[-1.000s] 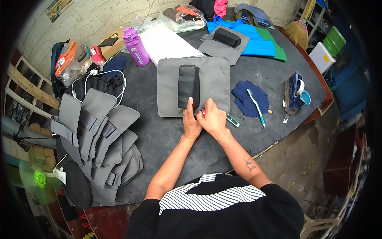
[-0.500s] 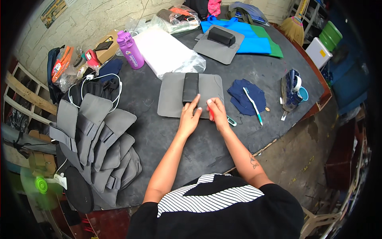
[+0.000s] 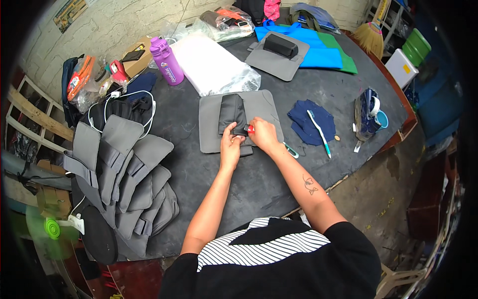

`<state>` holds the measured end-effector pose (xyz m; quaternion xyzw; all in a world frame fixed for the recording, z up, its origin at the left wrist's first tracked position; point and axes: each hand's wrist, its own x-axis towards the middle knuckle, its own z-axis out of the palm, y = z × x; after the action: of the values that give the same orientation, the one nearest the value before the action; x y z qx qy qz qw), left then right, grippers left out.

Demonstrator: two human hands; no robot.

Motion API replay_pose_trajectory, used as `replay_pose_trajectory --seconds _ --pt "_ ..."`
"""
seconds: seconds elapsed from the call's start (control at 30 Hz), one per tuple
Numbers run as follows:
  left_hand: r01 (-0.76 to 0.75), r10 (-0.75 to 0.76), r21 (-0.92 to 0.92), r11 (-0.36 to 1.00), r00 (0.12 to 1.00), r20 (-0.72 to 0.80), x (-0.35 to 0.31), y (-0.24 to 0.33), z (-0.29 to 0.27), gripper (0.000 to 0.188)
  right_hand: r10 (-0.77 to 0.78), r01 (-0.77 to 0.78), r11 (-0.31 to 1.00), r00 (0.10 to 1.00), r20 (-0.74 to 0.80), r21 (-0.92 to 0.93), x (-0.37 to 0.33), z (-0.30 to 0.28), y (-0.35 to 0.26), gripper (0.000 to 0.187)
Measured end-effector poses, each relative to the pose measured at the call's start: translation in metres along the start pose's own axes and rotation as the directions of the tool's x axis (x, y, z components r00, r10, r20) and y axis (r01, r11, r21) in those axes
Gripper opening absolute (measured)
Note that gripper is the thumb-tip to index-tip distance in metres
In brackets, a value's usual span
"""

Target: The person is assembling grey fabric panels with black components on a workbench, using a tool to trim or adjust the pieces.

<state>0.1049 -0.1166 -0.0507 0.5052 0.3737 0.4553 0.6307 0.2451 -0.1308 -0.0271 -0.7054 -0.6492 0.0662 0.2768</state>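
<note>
In front of me lies a flat grey fabric panel (image 3: pixel 209 119) with a black padded, box-like piece (image 3: pixel 232 109) lying lengthwise on it. My left hand (image 3: pixel 230 149) pinches the near end of the black piece between thumb and fingers. Closed around a small red object (image 3: pixel 250 129), my right hand (image 3: pixel 264 135) presses it against the near right corner of the black piece. The red object's working end is hidden, so I cannot tell its kind. Just right of the panel's near corner sits a small green loop-shaped thing (image 3: pixel 291 150), partly behind my right wrist.
Stacked grey fabric pieces (image 3: pixel 129 184) cover the table's left side. Right of the panel, a toothbrush (image 3: pixel 319 132) lies on navy cloth (image 3: pixel 298 117). A purple bottle (image 3: pixel 167 62), a white plastic-wrapped stack (image 3: pixel 214 65) and another grey panel (image 3: pixel 256 60) with a black piece stand beyond.
My right hand has brought the red object left against the black piece's near end. My left fingers, stretched out before, now pinch that end. The black piece has tilted slightly.
</note>
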Motion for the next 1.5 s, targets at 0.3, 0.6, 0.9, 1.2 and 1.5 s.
replay_pose_trajectory --seconds 0.3,0.6,0.9,1.2,1.5 --pt "-0.186 0.22 0.311 0.932 0.972 -0.078 -0.015 0.025 0.003 0.038 0.507 -0.287 0.259 0.853 0.123 0.922 0.006 0.019 0.032 0.015" --pt "-0.285 0.533 0.815 0.504 0.845 -0.034 -0.003 0.004 -0.006 0.026 0.313 -0.507 0.0 0.818 0.482 0.862 -0.045 0.002 -0.006 0.012" --pt "-0.026 0.123 0.599 0.8 0.985 -0.12 -0.001 0.027 -0.01 0.03 0.07 -0.037 0.948 0.993 -0.093 0.316 -0.021 0.006 -0.007 0.024" --pt "0.136 0.012 0.663 0.736 0.977 -0.214 -0.008 0.041 0.01 0.029 0.271 -0.207 0.72 0.963 0.007 0.662 -0.037 0.0 0.023 0.029" --pt "-0.141 0.11 0.595 0.791 0.99 0.089 -0.011 0.019 -0.029 0.03 0.052 -0.137 0.973 0.913 -0.405 -0.184 -0.077 -0.06 0.057 0.038"
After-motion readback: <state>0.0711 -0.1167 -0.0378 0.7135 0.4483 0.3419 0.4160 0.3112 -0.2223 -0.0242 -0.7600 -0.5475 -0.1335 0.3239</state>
